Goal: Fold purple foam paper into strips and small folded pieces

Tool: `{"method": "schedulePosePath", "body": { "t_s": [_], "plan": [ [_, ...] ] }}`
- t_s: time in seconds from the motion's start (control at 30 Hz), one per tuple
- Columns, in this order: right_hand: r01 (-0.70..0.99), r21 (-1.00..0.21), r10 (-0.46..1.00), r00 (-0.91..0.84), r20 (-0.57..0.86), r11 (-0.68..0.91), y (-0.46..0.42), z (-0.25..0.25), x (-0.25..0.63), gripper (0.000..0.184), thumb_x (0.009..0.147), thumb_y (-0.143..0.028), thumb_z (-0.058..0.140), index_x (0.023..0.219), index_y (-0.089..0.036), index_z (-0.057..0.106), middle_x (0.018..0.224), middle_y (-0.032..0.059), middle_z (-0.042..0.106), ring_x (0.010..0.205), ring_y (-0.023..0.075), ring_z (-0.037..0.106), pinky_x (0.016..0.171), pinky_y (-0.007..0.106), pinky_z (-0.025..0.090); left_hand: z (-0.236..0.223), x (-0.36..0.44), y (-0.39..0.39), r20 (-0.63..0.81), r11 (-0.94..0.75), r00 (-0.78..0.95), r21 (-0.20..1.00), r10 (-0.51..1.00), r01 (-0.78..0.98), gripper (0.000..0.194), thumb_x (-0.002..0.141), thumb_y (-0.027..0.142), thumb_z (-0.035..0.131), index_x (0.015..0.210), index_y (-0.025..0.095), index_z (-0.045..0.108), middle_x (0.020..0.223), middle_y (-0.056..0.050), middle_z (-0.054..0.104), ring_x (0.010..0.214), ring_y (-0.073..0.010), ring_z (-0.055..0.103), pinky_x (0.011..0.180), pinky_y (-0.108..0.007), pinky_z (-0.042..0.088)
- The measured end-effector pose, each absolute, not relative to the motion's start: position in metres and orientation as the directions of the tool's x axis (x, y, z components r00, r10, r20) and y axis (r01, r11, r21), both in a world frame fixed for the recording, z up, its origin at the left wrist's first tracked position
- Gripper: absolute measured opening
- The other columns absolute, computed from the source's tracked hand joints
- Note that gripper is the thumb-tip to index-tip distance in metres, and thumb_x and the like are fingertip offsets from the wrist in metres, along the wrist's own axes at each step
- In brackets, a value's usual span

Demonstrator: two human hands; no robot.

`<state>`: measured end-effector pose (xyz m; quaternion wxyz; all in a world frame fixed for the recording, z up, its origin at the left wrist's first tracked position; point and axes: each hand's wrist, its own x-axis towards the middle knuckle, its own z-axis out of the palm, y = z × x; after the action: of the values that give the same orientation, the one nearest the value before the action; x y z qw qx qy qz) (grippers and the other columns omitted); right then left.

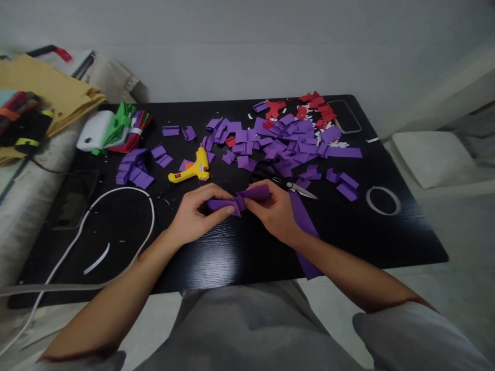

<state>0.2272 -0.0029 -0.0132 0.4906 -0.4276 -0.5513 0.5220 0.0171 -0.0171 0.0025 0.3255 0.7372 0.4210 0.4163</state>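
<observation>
My left hand [199,211] pinches one side of a folded purple piece [224,206] of paper or foam sheet. On its other side, my right hand [273,208] grips a raised purple flap [255,194] between thumb and fingers. The two parts meet between my hands, just above the black table; whether they are joined I cannot tell. Black-handled scissors [296,186] lie open behind my right hand, and a long purple strip [305,226] runs partly under my right wrist. Beyond my left hand rests a yellow glue gun [191,167].
Purple folded pieces [286,136] and red pieces [319,108] are heaped at the back of the black table [371,232]. A tape ring [382,200] lies right. A white cable [83,221] loops at left, near green bundles [119,126] and a phone-like slab [73,201].
</observation>
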Motion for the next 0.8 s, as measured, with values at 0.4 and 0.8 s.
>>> {"method": "schedulePosePath", "body": {
  "t_s": [0.4, 0.8],
  "plan": [
    [0.003, -0.992, 0.969, -0.216, 0.122, 0.125, -0.0096, -0.0147, 0.2270, 0.022, 0.078, -0.028, 0.082, 0.094, -0.024, 0.068, 0.089, 0.0001, 0.073, 0.080, 0.0176, 0.071, 0.074, 0.032, 0.062, 0.0002, 0.0188, -0.0171, 0.342, -0.429, 0.273, 0.811, 0.899, 0.398, 0.009, 0.088, 0.026, 0.079, 0.090, 0.019, 0.075, 0.086, -0.002, 0.076, 0.077, -0.0142, 0.070, 0.076, -0.026, 0.054],
    [0.234, -0.877, 0.905, -0.191, 0.381, 0.419, -0.0045, -0.0118, 0.2311, 0.004, 0.094, -0.022, 0.070, 0.094, -0.024, 0.073, 0.099, 0.0051, 0.072, 0.101, 0.0215, 0.069, 0.098, 0.042, 0.055, -0.0024, 0.0210, -0.0180, 0.359, -0.404, 0.185, 0.792, 0.915, 0.457, 0.010, 0.089, 0.026, 0.076, 0.084, 0.018, 0.073, 0.081, -0.001, 0.073, 0.074, -0.0140, 0.068, 0.072, -0.027, 0.053]
  ]
}}
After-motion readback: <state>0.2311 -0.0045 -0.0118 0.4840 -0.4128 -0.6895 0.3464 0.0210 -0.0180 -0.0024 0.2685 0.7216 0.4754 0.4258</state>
